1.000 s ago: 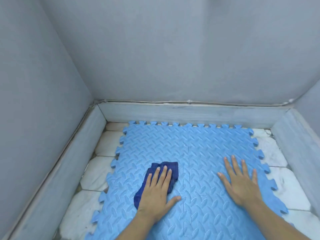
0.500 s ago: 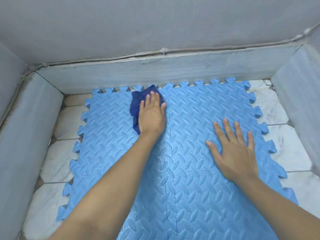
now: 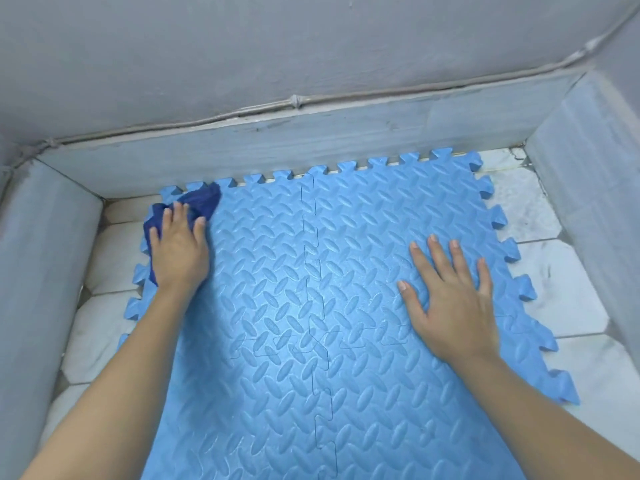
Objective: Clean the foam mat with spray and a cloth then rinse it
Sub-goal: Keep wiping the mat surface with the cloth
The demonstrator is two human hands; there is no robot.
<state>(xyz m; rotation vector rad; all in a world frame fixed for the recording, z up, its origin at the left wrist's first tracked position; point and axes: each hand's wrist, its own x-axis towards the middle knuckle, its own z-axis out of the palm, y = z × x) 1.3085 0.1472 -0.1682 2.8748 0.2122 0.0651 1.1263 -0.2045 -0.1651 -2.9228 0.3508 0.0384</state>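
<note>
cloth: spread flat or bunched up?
Bunched. The cloth shows crumpled folds under the left hand, which presses it onto the mat's far-left corner. The part under the palm is hidden.

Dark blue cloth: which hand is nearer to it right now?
Left. The left hand presses flat on the dark blue cloth at the foam mat's far left corner. The right hand rests flat on the mat's right side, apart from it.

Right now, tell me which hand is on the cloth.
The left hand, at the foam mat's far left corner, presses the dark blue cloth. The right hand lies flat on bare mat.
</note>
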